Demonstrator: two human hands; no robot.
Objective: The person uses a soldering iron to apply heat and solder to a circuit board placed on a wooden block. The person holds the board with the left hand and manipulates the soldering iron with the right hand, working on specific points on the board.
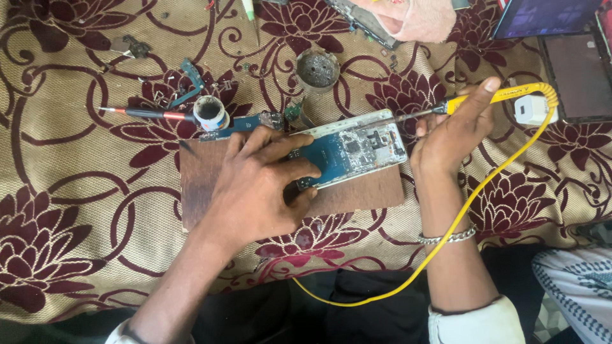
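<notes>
An opened phone (357, 148) with a blue circuit board lies on a brown wooden board (197, 185). My left hand (261, 185) presses down on the phone's left end, fingers spread over the blue board. My right hand (449, 134) grips a yellow-handled soldering iron (503, 95), whose metal tip reaches left to the phone's upper right edge. A yellow cord (472, 204) runs from the iron's handle down past my right wrist, which wears a metal bracelet.
A small round white tin (210, 113) and a red-and-black tool (150, 114) lie left of the phone. A grey round holder (317, 69) sits behind it. Loose phone parts, a white plug (532, 109) and dark screens (577, 73) lie on the patterned cloth.
</notes>
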